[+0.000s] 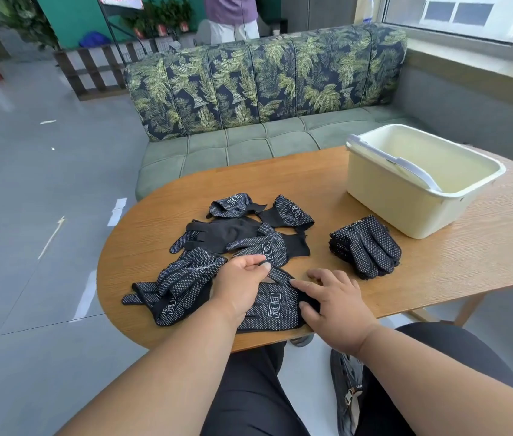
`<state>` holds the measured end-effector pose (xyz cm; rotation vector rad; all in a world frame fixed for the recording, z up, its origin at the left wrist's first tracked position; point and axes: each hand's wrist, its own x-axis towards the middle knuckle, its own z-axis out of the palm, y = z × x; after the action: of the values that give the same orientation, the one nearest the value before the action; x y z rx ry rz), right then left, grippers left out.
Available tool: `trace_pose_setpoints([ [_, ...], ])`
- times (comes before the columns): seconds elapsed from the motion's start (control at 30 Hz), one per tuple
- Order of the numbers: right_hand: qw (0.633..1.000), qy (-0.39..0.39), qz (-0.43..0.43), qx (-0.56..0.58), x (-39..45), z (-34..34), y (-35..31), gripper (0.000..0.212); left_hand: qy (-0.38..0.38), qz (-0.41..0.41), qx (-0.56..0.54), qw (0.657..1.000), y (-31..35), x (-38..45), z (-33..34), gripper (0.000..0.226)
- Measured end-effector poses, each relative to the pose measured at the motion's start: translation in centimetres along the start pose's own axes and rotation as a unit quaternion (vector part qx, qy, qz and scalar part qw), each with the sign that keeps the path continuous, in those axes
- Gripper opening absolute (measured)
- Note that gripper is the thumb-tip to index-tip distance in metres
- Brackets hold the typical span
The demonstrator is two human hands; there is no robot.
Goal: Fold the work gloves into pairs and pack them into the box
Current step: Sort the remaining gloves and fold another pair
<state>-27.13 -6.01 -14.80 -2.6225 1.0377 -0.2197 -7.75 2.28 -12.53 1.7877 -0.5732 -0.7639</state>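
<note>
At the table's (374, 265) 6 o'clock edge, the left hand (242, 286) pinches the glove (275, 305) while the right hand (332, 298) presses flat; a careless tug could drag it off.

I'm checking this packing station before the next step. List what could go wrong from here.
1. The black dotted work glove under both hands lies at the near rim of the oval wooden table; it could slip off.
2. The left hand pinches while the right hand only presses flat, so the fold may skew.
3. The stack of folded gloves leans unevenly beside the pale yellow plastic box and might topple.
</note>
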Motion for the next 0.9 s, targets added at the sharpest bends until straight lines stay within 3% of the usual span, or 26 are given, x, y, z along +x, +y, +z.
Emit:
trace_pose_setpoints([
  [0.17, 1.0, -0.006, 0.01, 0.0, 0.1, 0.0, 0.0, 0.061, -0.059, 0.022, -0.042, 0.997, 0.2, -1.3, 0.6, 0.013],
  [0.33, 1.0, -0.012, 0.019, 0.008, 0.2, 0.0, -0.1, 0.063, -0.105, 0.098, 0.081, 0.986, -1.2, -2.3, 0.1, 0.012],
  [0.47, 0.999, -0.011, 0.027, 0.018, 0.3, -0.1, -0.1, 0.058, -0.093, 0.161, 0.175, 0.967, -1.9, -2.7, 0.3, 0.017],
  [0.67, 0.999, -0.008, 0.031, 0.031, 0.4, -0.2, 0.0, 0.051, -0.064, 0.172, 0.254, 0.95, -2.3, -3.2, 0.6, 0.017],
  [0.9, 0.999, -0.006, 0.035, 0.019, 0.5, -0.1, 0.0, 0.049, -0.086, 0.225, 0.298, 0.924, -1.8, -3.5, 0.7, 0.001],
])
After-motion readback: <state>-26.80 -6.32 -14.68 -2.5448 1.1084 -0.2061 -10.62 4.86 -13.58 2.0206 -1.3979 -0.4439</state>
